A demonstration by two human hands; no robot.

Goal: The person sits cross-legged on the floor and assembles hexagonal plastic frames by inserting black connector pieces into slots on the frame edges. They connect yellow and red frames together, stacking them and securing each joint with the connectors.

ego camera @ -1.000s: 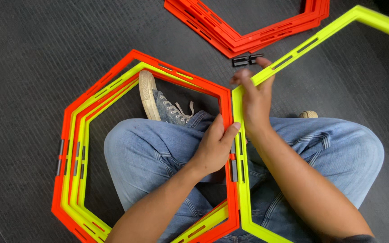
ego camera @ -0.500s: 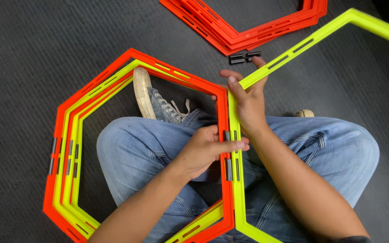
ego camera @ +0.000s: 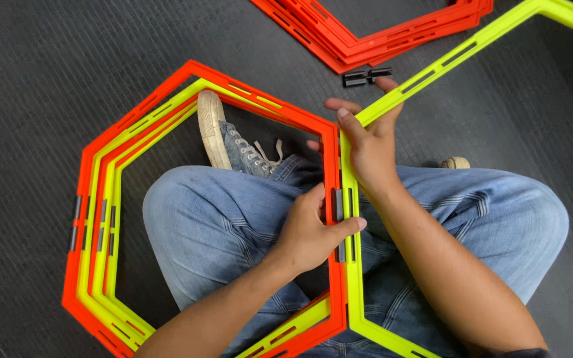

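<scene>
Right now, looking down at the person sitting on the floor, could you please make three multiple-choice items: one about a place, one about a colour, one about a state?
1. Where are the small black clips?
A. on the floor beside the red stack
B. on a knee
C. inside the shoe

2. What colour is the frame under the right hand?
A. blue
B. yellow-green
C. white

3. What is the left hand doing?
A. resting flat on the floor
B. raised in the air
C. pinching where the orange frame meets the yellow-green one

A: they lie on the floor.
B: its bar is yellow-green.
C: thumb and fingers close there.
</scene>
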